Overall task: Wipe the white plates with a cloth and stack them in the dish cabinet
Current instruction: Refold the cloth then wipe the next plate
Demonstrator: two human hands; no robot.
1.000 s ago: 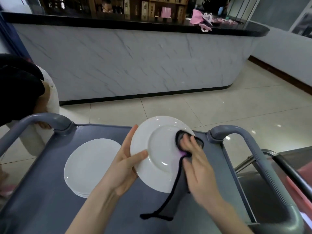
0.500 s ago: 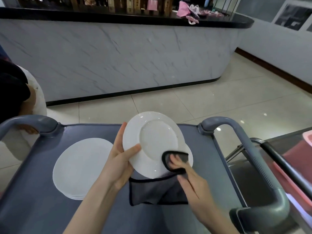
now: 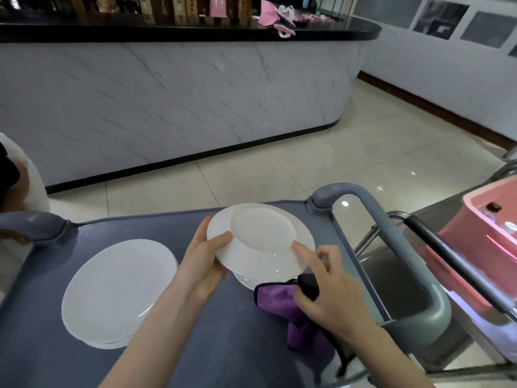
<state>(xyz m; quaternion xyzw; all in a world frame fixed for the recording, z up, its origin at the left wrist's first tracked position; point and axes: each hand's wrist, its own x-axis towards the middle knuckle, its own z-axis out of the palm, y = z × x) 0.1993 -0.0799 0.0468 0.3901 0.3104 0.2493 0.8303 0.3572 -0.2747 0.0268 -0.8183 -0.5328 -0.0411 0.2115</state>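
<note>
My left hand (image 3: 208, 257) grips the left rim of a white plate (image 3: 260, 242), thumb on top, holding it nearly flat just above another white plate (image 3: 246, 281) on the grey cart top (image 3: 42, 317). My right hand (image 3: 327, 295) holds a purple cloth with black edging (image 3: 282, 301) under its curled fingers, while its index finger touches the held plate's right rim. A stack of white plates (image 3: 117, 278) lies on the cart to the left.
The cart has grey handle posts at the left (image 3: 33, 225) and right (image 3: 377, 219). A pink bin (image 3: 481, 236) on a metal trolley stands at the right. A marble-fronted counter (image 3: 181, 93) lies ahead. A person's arm (image 3: 14, 175) shows at the left edge.
The plate has tipped from upright facing me to nearly flat and lower over the cart. My right hand has left the plate face; the cloth has bunched on the cart. The view shifted right.
</note>
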